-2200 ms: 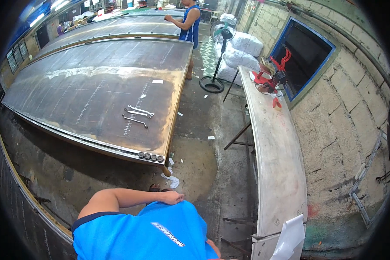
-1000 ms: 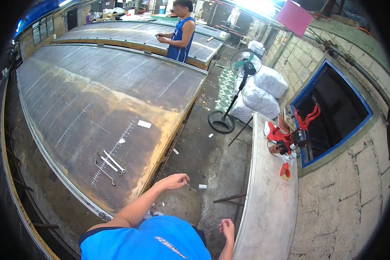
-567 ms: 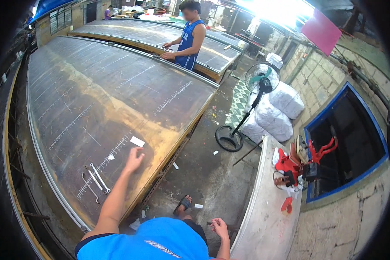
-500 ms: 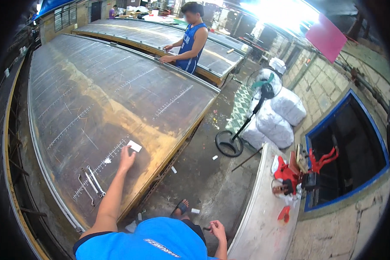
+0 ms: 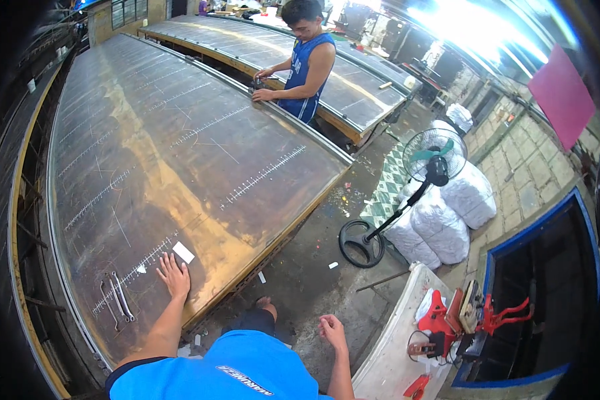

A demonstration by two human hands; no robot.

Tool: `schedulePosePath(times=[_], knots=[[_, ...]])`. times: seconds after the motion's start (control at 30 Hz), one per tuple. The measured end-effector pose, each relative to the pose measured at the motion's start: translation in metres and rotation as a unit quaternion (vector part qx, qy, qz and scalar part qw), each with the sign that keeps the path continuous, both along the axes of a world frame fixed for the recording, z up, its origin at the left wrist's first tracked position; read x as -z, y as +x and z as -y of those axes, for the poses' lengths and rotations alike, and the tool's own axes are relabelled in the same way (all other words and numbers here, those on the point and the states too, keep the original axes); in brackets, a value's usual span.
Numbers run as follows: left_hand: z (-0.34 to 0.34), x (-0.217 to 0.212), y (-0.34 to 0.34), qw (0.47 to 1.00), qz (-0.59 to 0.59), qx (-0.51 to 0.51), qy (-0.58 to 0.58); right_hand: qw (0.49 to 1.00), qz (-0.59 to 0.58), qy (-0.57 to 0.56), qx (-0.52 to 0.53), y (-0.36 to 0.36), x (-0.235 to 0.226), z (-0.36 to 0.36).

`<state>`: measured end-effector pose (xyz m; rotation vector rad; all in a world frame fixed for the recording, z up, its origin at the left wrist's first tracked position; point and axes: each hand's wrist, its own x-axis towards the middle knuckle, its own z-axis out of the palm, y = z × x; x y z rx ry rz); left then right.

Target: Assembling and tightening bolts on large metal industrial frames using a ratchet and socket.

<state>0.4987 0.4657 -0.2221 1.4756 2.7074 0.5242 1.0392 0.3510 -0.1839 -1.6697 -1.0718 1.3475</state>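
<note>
White card (image 5: 183, 252) lay just past the left hand's (image 5: 174, 277) spread fingers

At the lower left of the frame, the left hand was palm down at the dark table (image 5: 207, 173), its fingers fanned and apparently grasping nothing. The white card lay flat on that table, just beside the fingers toward the upper right, on the thumb side. Whether hand and card touched could not be made out. The card's long axis slanted from upper left to lower right, across the line of the forearm (image 5: 161, 332) rather than along it. A small white scrap (image 5: 141, 269) lay to the left of the hand, and the wrenches (image 5: 123, 300) lay farther toward the lower left, running roughly up and down the frame.

The right hand (image 5: 331, 331) was in the lower middle, well apart from the card and nearer the pale bench (image 5: 390, 360) at lower right. Its fingers were curled; whether they closed on anything could not be told. The left was plainly the nearer hand.

Toward the top, a co-worker (image 5: 307, 70) had both hands at the table's far edge.
</note>
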Motion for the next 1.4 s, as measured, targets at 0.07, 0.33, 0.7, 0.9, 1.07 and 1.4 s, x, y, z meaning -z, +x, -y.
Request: schedulePosePath(times=[0.07,0.33,0.7,0.9,1.07,1.4], knots=[[-0.005,-0.004,0.007,1.000,-0.004,-0.012,-0.004,1.000,0.006,-0.026,-0.010,0.006,0.007,-0.032],[-0.014,-0.019,0.010,1.000,-0.007,-0.022,-0.005,0.989,-0.010,-0.079,-0.125,0.007,0.019,-0.159],[-0.026,-0.034,0.019,0.998,0.014,-0.046,-0.038,0.968,0.069,0.040,-0.238,0.055,-0.033,-0.409],[-0.041,-0.021,0.035,0.992,0.011,-0.113,-0.052,0.938,0.103,0.180,-0.277,0.018,-0.048,-0.504],[-0.095,0.006,0.081,0.940,-0.034,-0.335,-0.046,0.865,0.151,0.325,-0.352,-0.024,-0.054,-0.590],[-0.102,0.006,0.095,0.936,-0.051,-0.345,-0.047,0.758,0.398,0.388,-0.340,-0.064,0.021,-0.649]])
